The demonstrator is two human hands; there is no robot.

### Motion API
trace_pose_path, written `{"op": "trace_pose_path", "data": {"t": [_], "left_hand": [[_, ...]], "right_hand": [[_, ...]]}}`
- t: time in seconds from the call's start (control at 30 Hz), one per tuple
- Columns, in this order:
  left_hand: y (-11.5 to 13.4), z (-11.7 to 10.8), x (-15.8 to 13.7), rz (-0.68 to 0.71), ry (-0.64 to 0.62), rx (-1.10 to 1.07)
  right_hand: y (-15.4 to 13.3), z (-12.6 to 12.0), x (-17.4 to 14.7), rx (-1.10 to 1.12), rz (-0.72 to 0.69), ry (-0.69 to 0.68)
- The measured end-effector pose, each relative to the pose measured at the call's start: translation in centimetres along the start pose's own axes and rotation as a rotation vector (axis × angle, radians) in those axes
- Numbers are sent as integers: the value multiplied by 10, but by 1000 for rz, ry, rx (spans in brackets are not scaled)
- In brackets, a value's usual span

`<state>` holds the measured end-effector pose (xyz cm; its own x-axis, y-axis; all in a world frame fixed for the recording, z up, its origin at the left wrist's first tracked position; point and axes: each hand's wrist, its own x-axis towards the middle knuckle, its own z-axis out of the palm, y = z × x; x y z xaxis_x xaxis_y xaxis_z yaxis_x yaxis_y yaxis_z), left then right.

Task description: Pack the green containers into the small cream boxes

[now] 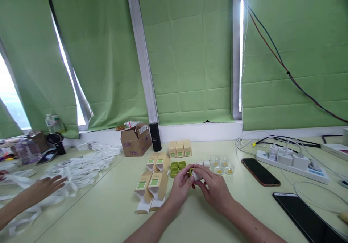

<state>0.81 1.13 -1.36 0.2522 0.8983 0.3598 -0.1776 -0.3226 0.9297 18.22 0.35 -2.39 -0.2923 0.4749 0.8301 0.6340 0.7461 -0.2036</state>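
My left hand (181,183) and my right hand (215,188) meet above the table, fingers closed around a small white piece with a green rim (197,177). Its exact kind is partly hidden by the fingers. Just beyond my left hand sit several green square cups (181,164). Small white cylinders (203,163) lie behind my hands, beside clear plastic cups with yellow centres (221,165). Left of my hands, several beige cartons with green labels (158,182) lie with flaps open. More beige cartons (179,149) stand in a row at the back.
A co-worker's hand (50,185) reaches over a heap of white strips (89,165) at left. A cardboard box (135,141) and black bottle (155,137) stand near the wall. Rightward lie a phone (260,172), a larger dark device (304,216) and a crowded power strip (293,166) with trailing cables.
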Motion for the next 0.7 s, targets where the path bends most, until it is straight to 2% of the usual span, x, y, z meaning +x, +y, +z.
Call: {"op": "trace_pose_path", "data": {"t": [0.23, 0.57, 0.7], "left_hand": [[2, 3, -2, -10, 5, 33], [2, 5, -3, -42, 9, -37], [2, 5, -3, -15, 25, -25]], "right_hand": [[1, 2, -1, 7, -11, 1], [2, 4, -3, -32, -18, 22], [-1, 2, -1, -26, -32, 23]]}}
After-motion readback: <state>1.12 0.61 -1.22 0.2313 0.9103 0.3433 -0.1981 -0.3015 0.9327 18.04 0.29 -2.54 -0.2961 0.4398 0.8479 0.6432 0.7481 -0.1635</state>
